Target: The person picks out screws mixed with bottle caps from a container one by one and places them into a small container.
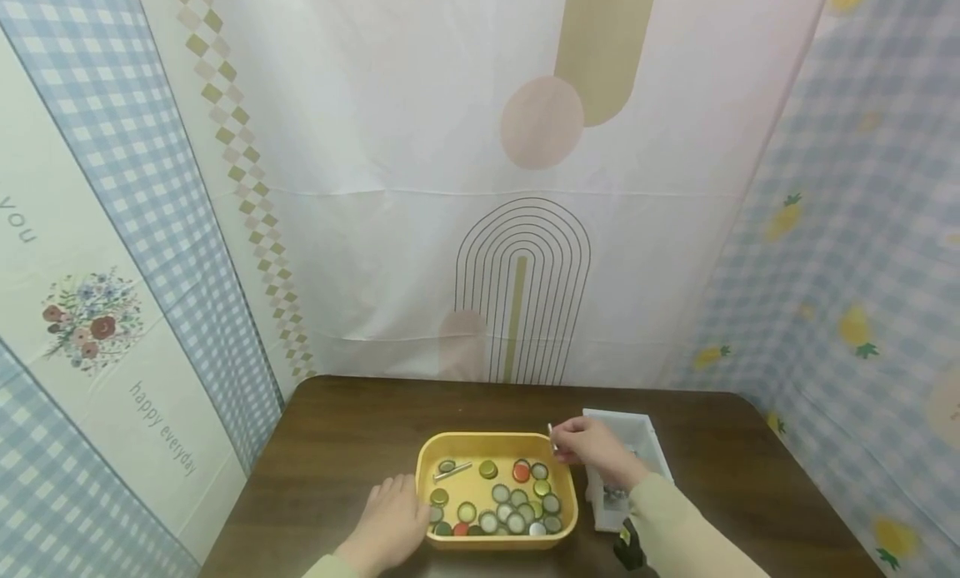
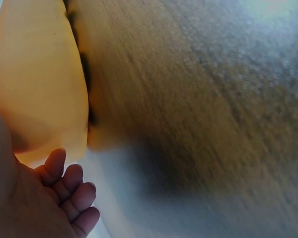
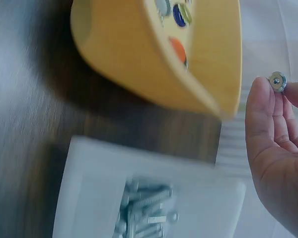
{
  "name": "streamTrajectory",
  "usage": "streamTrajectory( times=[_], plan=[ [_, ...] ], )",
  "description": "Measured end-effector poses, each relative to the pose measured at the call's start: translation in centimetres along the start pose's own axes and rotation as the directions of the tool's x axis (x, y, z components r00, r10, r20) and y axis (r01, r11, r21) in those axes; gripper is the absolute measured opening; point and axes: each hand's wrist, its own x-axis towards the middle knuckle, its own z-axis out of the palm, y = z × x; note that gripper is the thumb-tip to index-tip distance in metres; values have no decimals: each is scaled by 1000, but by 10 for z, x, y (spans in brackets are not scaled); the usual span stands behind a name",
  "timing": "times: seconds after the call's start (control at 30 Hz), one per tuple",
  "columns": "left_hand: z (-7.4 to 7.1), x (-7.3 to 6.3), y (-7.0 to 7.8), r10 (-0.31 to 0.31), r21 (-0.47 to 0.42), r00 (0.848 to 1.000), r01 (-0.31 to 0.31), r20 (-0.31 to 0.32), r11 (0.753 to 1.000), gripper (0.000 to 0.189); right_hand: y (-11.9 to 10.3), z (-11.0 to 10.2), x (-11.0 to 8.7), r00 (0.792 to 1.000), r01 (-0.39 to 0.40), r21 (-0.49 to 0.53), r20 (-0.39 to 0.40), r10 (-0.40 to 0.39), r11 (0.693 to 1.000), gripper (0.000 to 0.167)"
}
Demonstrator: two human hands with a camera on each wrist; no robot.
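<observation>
My right hand (image 1: 588,445) pinches a metal bolt (image 1: 552,438) between thumb and fingertips, above the far right corner of a yellow plastic basin (image 1: 495,542). In the right wrist view, the round end of the bolt (image 3: 277,82) faces the camera. Several bottle caps (image 1: 517,499), gold, red and silver-grey, lie in the basin, most of them towards its near right side. Another bolt (image 1: 452,471) lies among them at the far left. My left hand (image 1: 390,515) rests against the basin's left side, its fingers (image 2: 80,196) loosely bent beside the wall.
Right of the basin stands a white plastic box (image 1: 660,457) with a pile of bolts (image 3: 146,213) inside, partly hidden by my right forearm. A black and yellow object (image 1: 628,546) lies near it. The dark wooden table (image 1: 352,428) ends at a patterned cloth (image 1: 405,278).
</observation>
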Motion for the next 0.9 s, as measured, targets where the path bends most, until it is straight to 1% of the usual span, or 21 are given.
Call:
streamTrajectory(
  times=[0.1, 0.3, 0.43, 0.57, 0.7, 0.9],
  plan=[
    [0, -1, -1, -3, 2, 1000, 3, -1, 1000, 19, 4, -12, -2, 1000, 4, 1, -26, -4, 1000, 24],
    [1, -1, -5, -10, -12, 1000, 10, 5, 1000, 18, 11, -35, -10, 999, 13, -4, -41, -13, 1000, 26],
    [1, -1, -5, -9, -19, 1000, 9, 7, 1000, 18, 15, -48, -16, 997, -18, -24, -79, 16, 1000, 27],
    [0, -3, -4, -2, -19, 1000, 2, 8, 1000, 19, 19, -57, -20, 987, -68, -51, -150, 59, 996, 23],
    [-1, -3, -3, 5, -14, 1000, -5, 3, 1000, 19, 22, -64, -23, 972, -122, -115, -215, 96, 986, 22],
    [-1, -3, -3, 2, -12, 1000, -2, 0, 1000, 20, 24, -71, -30, 964, -155, -220, -247, 99, 963, 21]
  ],
)
